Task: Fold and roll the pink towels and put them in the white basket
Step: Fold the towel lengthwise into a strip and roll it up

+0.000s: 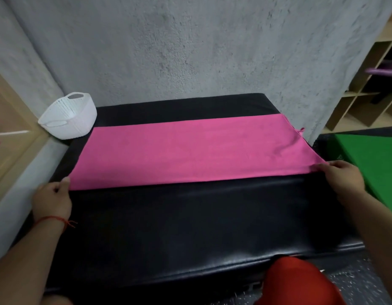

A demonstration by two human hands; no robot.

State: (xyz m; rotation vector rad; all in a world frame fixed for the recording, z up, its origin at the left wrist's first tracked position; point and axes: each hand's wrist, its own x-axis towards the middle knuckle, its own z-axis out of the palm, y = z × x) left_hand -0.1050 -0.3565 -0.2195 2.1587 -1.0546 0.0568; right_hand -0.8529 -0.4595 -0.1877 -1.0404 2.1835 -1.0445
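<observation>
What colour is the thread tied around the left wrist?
Red: a thin red thread with loose knotted ends, seen clearly in the head view.

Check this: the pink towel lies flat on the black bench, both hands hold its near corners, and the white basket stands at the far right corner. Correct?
No, wrong side: the head view shows the white basket at the far left corner. The pink towel does lie flat on the black bench, left hand and right hand holding its near corners.
</observation>
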